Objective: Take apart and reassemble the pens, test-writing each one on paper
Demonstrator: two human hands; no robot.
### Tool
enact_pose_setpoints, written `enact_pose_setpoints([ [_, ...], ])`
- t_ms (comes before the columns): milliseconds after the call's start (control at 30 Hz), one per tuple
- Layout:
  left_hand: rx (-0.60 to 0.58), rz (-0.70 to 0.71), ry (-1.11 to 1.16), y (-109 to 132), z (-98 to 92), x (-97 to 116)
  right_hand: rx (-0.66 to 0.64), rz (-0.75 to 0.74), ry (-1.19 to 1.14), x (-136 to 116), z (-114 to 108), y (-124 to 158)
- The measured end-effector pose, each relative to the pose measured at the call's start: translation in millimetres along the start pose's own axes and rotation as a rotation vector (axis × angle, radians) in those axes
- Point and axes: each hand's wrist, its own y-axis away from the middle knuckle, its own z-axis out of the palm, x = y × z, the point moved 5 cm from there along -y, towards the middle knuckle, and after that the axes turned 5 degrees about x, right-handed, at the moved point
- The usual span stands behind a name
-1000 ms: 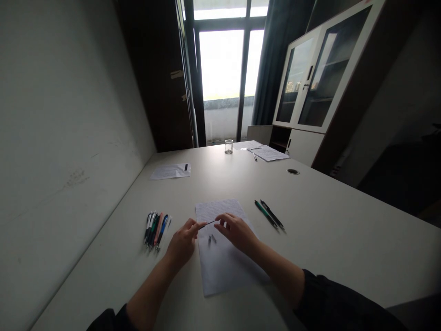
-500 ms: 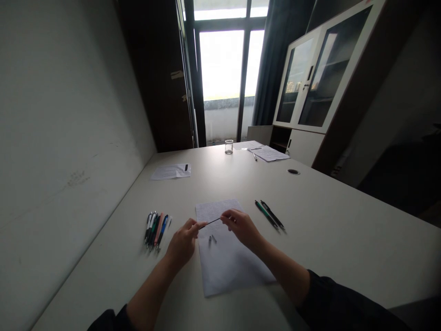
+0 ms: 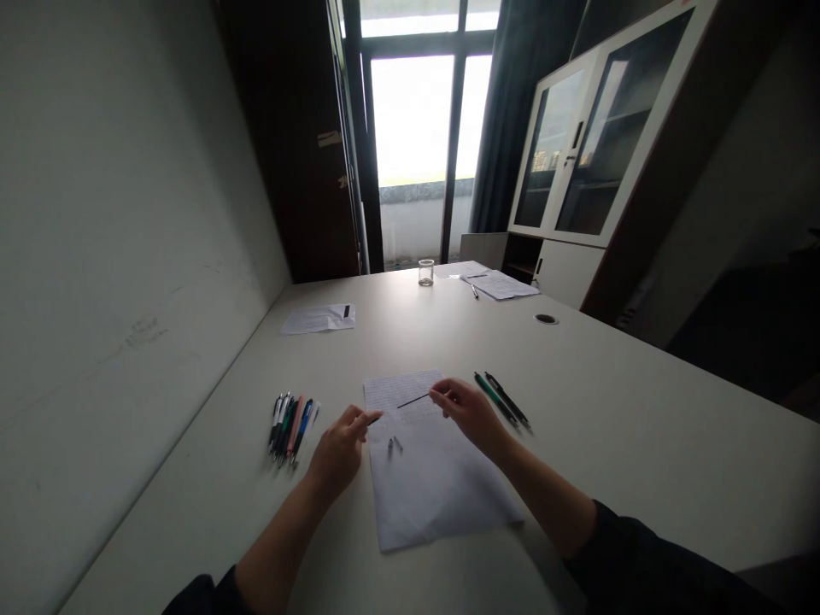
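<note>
My left hand (image 3: 339, 444) is closed round a dark pen barrel (image 3: 375, 419), of which only a short end shows past the fingers. My right hand (image 3: 466, 412) pinches a thin dark pen refill (image 3: 412, 401) by one end. The refill's free end points left toward the barrel, with a gap between them. Both hands are over a sheet of paper (image 3: 442, 504) with writing on its far part. Two small pen parts lie on that sheet, a pen tip (image 3: 390, 447) and a thin piece (image 3: 398, 444) that may be a spring.
Several pens (image 3: 291, 427) lie in a bunch at left. A green pen (image 3: 495, 400) and a black pen (image 3: 508, 399) are at right. Farther back are a folded paper (image 3: 319, 319), a glass (image 3: 426, 273), more papers (image 3: 503, 285) and a round table hole (image 3: 546, 319). A wall borders the left.
My right hand has moved right and slightly away, drawing the refill clear of the barrel. The left hand has stayed nearly still.
</note>
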Motion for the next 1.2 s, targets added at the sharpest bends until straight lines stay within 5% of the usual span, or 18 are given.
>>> enact_pose_setpoints([
  [200, -0.002, -0.012, 0.002, -0.5, -0.7, 0.3, -0.051, -0.181, 0.087, -17.1, 4.7, 6.6],
  [467, -0.004, -0.019, 0.022, -0.4, 1.0, -1.9, -0.359, -0.395, 0.167, -32.8, 18.5, 30.5],
  [833, 0.032, -0.041, 0.151, -3.1, -5.3, 5.8, -0.592, -0.628, 0.516, -38.0, 38.9, 55.7],
  [1200, 0.053, 0.049, 0.074, -5.2, -10.9, 14.1, -0.507, -0.513, 0.363, -35.1, 32.2, 47.1],
])
